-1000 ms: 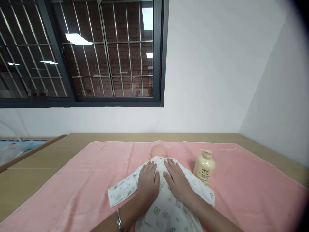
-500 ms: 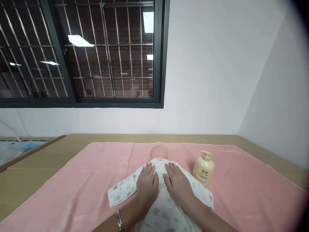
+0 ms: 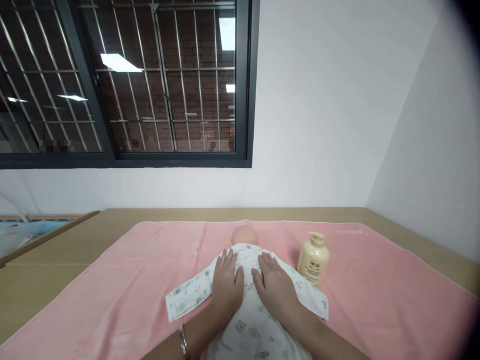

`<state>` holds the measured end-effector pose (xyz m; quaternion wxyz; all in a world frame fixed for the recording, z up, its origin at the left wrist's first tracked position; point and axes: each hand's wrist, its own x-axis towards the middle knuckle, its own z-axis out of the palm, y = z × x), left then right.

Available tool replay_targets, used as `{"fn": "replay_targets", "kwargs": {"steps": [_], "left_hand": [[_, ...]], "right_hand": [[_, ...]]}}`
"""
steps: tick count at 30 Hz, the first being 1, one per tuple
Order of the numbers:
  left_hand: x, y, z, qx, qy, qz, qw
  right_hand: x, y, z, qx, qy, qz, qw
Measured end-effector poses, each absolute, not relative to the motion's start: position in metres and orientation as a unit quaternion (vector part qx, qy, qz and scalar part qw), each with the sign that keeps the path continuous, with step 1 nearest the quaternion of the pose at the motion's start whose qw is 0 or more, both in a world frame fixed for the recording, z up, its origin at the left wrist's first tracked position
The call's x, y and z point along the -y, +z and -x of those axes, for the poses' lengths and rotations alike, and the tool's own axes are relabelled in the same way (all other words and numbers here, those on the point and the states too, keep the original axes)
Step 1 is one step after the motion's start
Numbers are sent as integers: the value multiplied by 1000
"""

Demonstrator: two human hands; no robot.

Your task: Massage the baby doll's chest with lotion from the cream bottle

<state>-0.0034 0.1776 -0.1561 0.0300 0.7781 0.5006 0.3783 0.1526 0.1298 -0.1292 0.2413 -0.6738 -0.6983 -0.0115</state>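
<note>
A baby doll point(image 3: 244, 235) lies on a pink sheet, its bald head pointing away from me and its face out of sight. It wears a white printed garment point(image 3: 252, 327) with long sleeves spread out to both sides. My left hand point(image 3: 227, 282) rests flat on the left of the doll's upper back, fingers stretched forward. On the right of the upper back lies my right hand point(image 3: 275, 287), also flat with fingers extended. Neither hand grips anything. A pale yellow pump bottle point(image 3: 314, 257) stands upright beside the doll's right-hand sleeve.
The pink sheet point(image 3: 123, 280) covers most of a wooden tabletop point(image 3: 56, 270). Behind it are a white wall point(image 3: 318, 110) and a dark-framed window point(image 3: 180, 163) with metal bars. Some blue and clear plastic material point(image 3: 33, 229) shows at the far left, beyond a wooden edge.
The whole view has shifted slightly, so the scene sits a little further left. Both hands stay flat on the doll's back, with hardly any visible movement.
</note>
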Motion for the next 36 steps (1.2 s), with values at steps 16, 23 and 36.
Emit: {"fn": "replay_targets", "kwargs": {"steps": [16,23,36], "left_hand": [[-174,-159,3,-451,438,-771,98],[-177,-165,4,-431,465,-760,141],[-184,-153,2,-456,418,-780,88]], "right_hand": [[-118,-131,-142,782,36,546,297],[-121,-129,-147,763,1,562,319],[-116,-106,-154,791,17,551,266]]}}
